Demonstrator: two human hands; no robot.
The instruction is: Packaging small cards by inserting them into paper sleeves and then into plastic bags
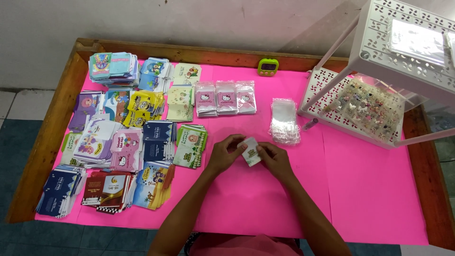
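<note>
Resting between both hands above the middle of the pink table cover [369, 189], the small card [250, 151] is pale, mostly white, with a greenish printed patch on its lower half; it is tilted, and it may sit inside a clear sleeve, though that is too small to tell.

Far left, stacks of printed envelopes [118, 142] in many colours cover the left part of the pink surface, laid in rough rows: blue ones at the near corner, maroon and yellow ones beside them, purple, white and pink ones further up. Just right of these, near the top, three pink packets with a cartoon cat [226, 97] lie side by side.

The left hand [223, 154] is curled, its fingers closed narrowly on the card's left edge, thumb on top. The right hand [274, 159] meets it from the other side, its fingertips pinched on the card's right edge, so the two hands nearly touch.

Just beyond the right hand lies a pile of clear plastic sleeves [284, 121]. A small green timer [268, 67] stands by the wooden table rim. At the right, a white perforated rack [403, 42] stands on the table, its lower shelf holding a clear box of small trinkets [367, 108].
</note>
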